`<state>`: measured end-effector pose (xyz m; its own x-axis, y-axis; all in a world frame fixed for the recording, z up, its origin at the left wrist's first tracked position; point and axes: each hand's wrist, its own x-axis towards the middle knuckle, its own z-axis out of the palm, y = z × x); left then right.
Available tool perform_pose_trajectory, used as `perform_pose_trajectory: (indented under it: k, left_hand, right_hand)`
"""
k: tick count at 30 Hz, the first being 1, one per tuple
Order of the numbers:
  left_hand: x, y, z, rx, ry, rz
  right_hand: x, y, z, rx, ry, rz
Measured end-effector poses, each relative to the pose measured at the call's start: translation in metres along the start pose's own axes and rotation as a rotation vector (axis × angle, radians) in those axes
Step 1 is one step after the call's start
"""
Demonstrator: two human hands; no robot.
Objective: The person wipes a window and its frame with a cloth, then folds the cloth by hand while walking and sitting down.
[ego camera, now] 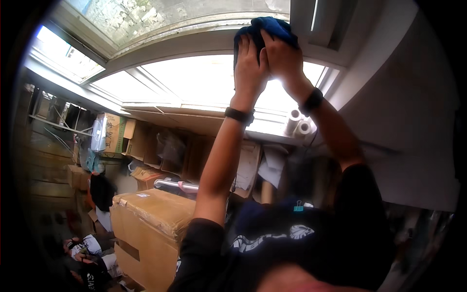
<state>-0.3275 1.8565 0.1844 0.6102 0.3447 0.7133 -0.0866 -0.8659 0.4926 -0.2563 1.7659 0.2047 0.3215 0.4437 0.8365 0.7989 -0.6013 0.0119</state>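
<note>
Both arms are raised in front of me towards a window. A dark blue cloth (279,27) is bunched against the pale window frame (204,42), at the bar below the upper pane (189,14). My left hand (251,69) lies on the cloth's left part, fingers pointing up. Beside it, touching at the thumb, my right hand (284,60) presses on the right part of the cloth. The fingertips partly sink into its folds. Each wrist wears a dark band.
Two white rolls (297,124) stand on the windowsill under my right forearm. Below the window are several open cardboard boxes (175,149). A large taped carton (149,226) stands left of my body. People (87,255) are at the lower left.
</note>
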Motion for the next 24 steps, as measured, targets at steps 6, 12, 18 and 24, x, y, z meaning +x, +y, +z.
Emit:
perform_pose_trajectory:
  k: [6, 12, 18, 24]
  left_hand:
    - [-0.003, -0.011, -0.009, -0.024, -0.020, 0.015]
    - [-0.016, -0.029, 0.001, -0.168, 0.088, 0.015]
    - [-0.018, -0.049, 0.002, -0.292, 0.171, -0.105]
    - [-0.019, -0.046, 0.011, -0.254, 0.185, -0.148]
  right_hand:
    - [0.021, 0.004, 0.013, 0.141, -0.148, -0.063]
    - [0.034, 0.002, 0.033, 0.247, -0.127, -0.360]
    - [0.076, -0.028, 0.033, 0.276, -0.364, -0.556]
    - [0.087, -0.030, 0.029, 0.204, -0.576, -0.519]
